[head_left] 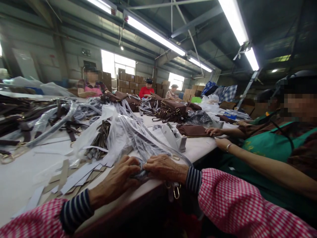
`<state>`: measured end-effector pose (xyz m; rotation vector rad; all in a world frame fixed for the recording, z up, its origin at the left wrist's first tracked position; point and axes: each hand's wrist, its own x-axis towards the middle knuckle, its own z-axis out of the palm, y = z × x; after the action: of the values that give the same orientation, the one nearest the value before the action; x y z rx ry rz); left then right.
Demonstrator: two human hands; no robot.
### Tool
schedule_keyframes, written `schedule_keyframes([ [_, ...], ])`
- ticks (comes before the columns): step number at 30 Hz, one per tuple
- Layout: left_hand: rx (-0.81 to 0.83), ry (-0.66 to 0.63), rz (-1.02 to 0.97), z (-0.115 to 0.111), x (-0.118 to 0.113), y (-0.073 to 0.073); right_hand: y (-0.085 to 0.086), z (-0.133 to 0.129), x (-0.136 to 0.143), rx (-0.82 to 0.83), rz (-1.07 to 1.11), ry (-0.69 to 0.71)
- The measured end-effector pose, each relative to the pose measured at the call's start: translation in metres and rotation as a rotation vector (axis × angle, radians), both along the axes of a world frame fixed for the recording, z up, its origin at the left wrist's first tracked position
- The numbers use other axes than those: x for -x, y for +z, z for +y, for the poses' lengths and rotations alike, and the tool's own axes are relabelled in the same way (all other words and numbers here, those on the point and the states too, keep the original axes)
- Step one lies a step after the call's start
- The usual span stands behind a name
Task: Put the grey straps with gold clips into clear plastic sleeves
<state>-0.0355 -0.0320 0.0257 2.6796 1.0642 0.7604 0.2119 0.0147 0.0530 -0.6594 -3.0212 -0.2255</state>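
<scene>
At the table's near edge my left hand and my right hand come together with curled fingers on a plastic-wrapped strap. Most of the gripped part is hidden by the fingers. Behind the hands, more straps in clear plastic run back across the table in a loose heap. A gold metal clasp hangs below the edge under my right wrist. Left of my left hand lie white and tan card strips, overlapping in a pile.
A tape dispenser stands beyond my right hand. At right a co-worker in a green apron rests both hands by a brown bag. Brown bags are stacked mid-table. Dark straps cover the left side. Other people sit across the table.
</scene>
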Motion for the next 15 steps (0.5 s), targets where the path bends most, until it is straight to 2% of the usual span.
schedule_keyframes([
  [3,0.103,-0.194,-0.140,0.009,0.016,-0.002,0.010,0.001,-0.003,0.152,0.012,-0.049],
  [5,0.141,-0.262,-0.157,0.014,0.023,0.000,0.017,0.005,-0.003,0.272,0.036,-0.094],
  [7,0.167,-0.302,-0.122,0.019,0.027,0.006,0.022,0.011,0.003,0.299,0.033,-0.116],
  [9,0.191,-0.303,-0.051,0.024,0.029,0.015,0.024,0.017,0.012,0.258,-0.026,-0.096],
  [12,0.255,-0.220,0.088,0.031,0.032,0.027,0.024,0.023,0.025,0.253,-0.117,-0.073],
  [15,0.292,-0.178,0.165,0.032,0.029,0.031,0.022,0.024,0.035,0.287,-0.122,-0.103],
])
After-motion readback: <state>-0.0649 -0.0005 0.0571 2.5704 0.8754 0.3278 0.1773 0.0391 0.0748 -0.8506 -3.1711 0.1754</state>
